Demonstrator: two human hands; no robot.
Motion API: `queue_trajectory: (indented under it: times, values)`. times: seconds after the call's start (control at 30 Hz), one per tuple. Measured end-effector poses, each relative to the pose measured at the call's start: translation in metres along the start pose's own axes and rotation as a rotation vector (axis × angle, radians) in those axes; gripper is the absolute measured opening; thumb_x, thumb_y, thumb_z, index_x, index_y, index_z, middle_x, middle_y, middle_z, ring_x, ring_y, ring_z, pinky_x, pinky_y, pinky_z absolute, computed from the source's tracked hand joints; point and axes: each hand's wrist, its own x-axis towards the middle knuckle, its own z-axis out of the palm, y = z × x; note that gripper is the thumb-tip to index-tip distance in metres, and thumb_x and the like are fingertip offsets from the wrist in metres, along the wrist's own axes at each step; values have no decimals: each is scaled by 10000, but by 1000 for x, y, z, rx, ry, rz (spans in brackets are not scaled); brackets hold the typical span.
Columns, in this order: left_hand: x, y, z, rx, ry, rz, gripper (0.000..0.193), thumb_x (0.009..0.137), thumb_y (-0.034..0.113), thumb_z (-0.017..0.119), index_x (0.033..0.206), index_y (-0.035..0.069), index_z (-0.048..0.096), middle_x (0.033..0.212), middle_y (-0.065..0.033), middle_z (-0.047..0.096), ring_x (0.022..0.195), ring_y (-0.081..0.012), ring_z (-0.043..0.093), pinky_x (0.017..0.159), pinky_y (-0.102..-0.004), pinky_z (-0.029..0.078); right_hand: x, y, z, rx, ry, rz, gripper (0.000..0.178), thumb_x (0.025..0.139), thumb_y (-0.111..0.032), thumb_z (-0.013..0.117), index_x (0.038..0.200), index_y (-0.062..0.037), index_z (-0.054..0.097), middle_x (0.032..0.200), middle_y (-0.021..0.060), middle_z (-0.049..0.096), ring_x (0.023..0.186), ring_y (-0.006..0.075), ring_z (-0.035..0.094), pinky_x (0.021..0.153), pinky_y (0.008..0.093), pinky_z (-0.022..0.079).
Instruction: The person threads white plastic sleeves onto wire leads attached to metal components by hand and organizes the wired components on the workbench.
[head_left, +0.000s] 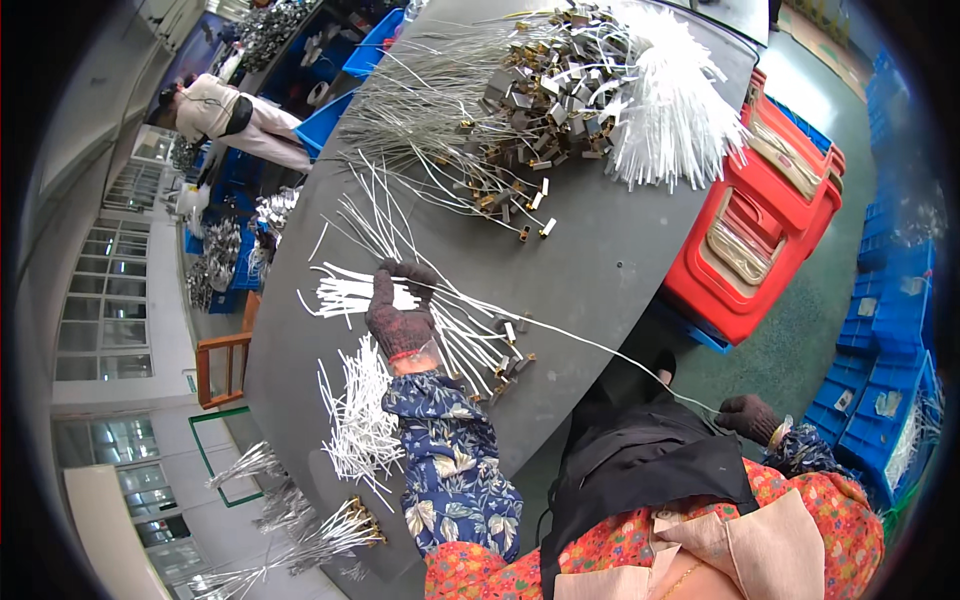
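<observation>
My left hand (402, 315), in a dark knitted glove, is curled over the dark tabletop with its fingertips closed on a long thin white cable (570, 336). The cable stretches rightward past the table edge to my right hand (748, 418), also gloved, which is closed around its far part. Under and beside my left hand lie short white tubes (345, 294). Next to it is a loose bunch of white cables (465, 335) with small metal connectors at their ends. Another heap of white tubes (358, 420) lies by my left forearm.
Across the table (570, 265) is a big pile of cables with metal connectors (550, 95), beside a fanned white bundle (670, 110). Red stools (765, 235) stand right of the table, and blue crates (870, 370) farther right. Another person (225, 115) stands at the far left.
</observation>
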Motion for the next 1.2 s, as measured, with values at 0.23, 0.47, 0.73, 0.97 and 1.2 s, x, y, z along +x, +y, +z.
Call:
queue_trajectory:
  times: [0.23,0.47,0.73,0.97,1.2]
  values:
    - [-13,-10,-18,440,134,81,140,844,91,639,910,-31,624,675,-94,613,535,-194,588,504,-315,493,8,16,0,17,-86,22,266,786,-289,663,806,-24,686,645,83,605,616,168,579,578,341,454]
    - [-7,-11,-58,-80,232,-243,217,888,177,629,985,-16,606,873,-127,629,753,-255,634,662,-406,563,19,12,-2,171,-272,129,193,755,-228,706,810,-43,706,656,22,606,575,122,534,556,308,447]
    - [-4,-1,-69,-40,200,-91,273,934,253,560,1074,19,572,894,-124,614,768,-274,605,761,-487,540,18,-3,-1,13,-57,66,232,717,-263,703,790,-43,707,674,61,635,621,143,576,598,330,451]
    - [-16,-3,-51,148,81,-63,246,933,198,561,1061,-12,579,865,-132,635,742,-267,635,709,-388,557,19,-13,-6,57,-76,115,254,728,-268,698,832,-37,703,711,88,648,677,171,600,655,348,465]
    - [-83,-60,2,477,-339,-540,255,925,219,600,1042,-7,620,890,-71,659,722,-165,624,652,-311,516,26,-31,-3,18,-12,-114,271,779,-296,673,879,-44,682,654,76,587,601,150,529,594,338,439]
